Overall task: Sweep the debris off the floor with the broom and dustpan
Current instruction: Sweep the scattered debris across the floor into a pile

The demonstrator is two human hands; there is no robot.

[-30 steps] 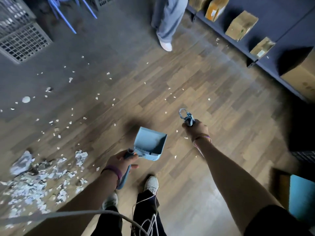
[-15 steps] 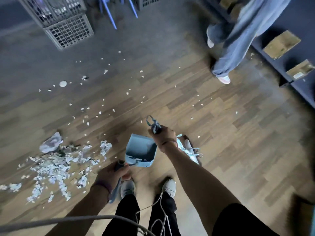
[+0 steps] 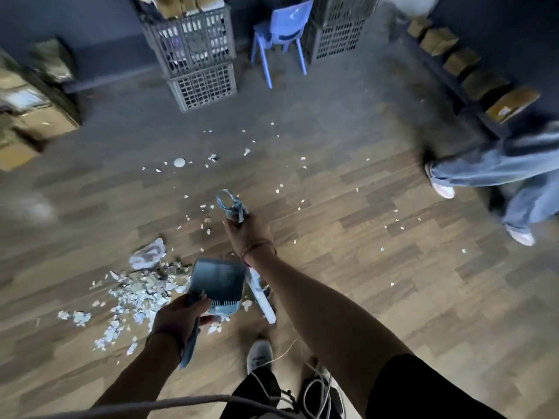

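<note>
Left hand (image 3: 178, 317) grips the dustpan (image 3: 219, 282) handle; right hand (image 3: 249, 229) clenches the broom (image 3: 260, 294) top; debris (image 3: 136, 294) lies left of both.

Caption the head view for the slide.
Left hand holds dustpan, right hand grips broom, beside a debris pile on the floor.

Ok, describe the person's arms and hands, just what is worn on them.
Neither hand is gloved. The left hand has a dark band at its wrist. The right hand has thin cords at its wrist, one of them reddish. Both forearms are uncovered. A black sleeve covers the right upper arm.
</note>
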